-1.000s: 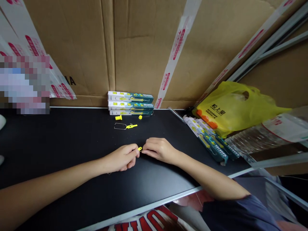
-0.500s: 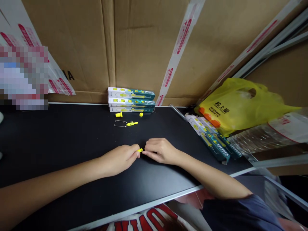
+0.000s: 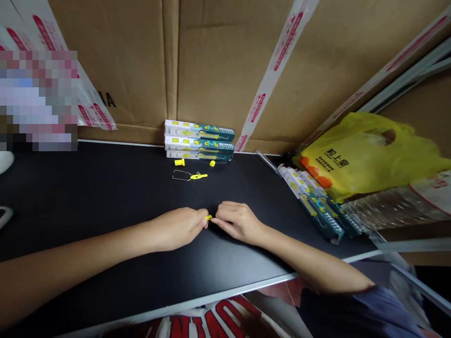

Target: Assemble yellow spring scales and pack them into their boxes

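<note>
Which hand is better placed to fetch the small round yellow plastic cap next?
Probably the right hand: the cap lies ahead of its fingertips, while the left hand pinches a small yellow plastic piece. Whether the right hand holds anything is unclear.

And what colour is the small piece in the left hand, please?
The small piece is yellow, best seen in the head view.

Left hand [image 3: 181,229] pinching small yellow piece [image 3: 208,218]; right hand [image 3: 239,221] close by; 3 stacked boxes [image 3: 199,141] beyond.
</note>
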### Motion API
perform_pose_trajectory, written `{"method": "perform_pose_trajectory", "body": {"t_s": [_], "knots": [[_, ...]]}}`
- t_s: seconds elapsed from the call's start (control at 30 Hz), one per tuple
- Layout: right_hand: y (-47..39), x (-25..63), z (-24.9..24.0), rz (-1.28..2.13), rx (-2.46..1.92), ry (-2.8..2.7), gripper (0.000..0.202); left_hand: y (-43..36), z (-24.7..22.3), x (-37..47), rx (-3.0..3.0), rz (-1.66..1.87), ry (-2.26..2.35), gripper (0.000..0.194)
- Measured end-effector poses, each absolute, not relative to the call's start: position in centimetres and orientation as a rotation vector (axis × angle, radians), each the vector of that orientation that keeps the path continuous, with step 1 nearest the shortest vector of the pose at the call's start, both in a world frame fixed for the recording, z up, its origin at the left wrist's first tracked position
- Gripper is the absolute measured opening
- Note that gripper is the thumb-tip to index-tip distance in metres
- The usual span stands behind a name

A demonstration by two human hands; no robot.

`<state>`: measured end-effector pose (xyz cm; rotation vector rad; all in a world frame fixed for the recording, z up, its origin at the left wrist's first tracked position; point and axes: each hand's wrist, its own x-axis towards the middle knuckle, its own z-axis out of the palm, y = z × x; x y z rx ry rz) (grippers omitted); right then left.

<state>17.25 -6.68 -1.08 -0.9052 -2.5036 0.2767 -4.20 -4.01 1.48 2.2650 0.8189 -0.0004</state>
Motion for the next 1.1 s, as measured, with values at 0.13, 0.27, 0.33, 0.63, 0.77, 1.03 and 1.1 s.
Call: {"method": "perform_pose_trajectory", "body": {"t_s": [0.13, 0.27, 0.33, 0.63, 0.77, 1.03, 1.1], "knots": [[-6.5, 17.4, -1.0, 0.36, -0.905, -2.478, 0.031, -3.9, 1.6, -4.3, 2.191, 0.08, 0.774, 0.031], [-6.4, 17.5, -0.4, 0.48, -0.956, -2.454, 0.031, -3.9, 1.9, -4.1, 2.054, 0.096, 0.8, 0.033], [-6.4, 17.5, -0.2, 0.533, -0.953, -2.448, 0.032, -3.9, 2.0, -4.0, 1.987, 0.102, 0.802, 0.033], [-6.2, 17.5, -0.3, 0.5, -0.892, -2.519, 0.033, -3.7, 1.1, -3.8, 1.812, 0.126, 0.775, 0.031], [-6.2, 17.7, -0.3, 0.435, -0.89, -2.566, 0.033, -3.8, 1.3, -3.8, 1.84, 0.124, 0.791, 0.029], [-5.9, 17.9, -0.1, 0.482, -0.907, -2.572, 0.029, -3.9, 1.5, -3.9, 1.858, 0.13, 0.78, 0.03], [-5.8, 18.0, 0.1, 0.468, -0.903, -2.615, 0.029, -3.8, 1.3, -3.9, 1.821, 0.117, 0.802, 0.03]]}}
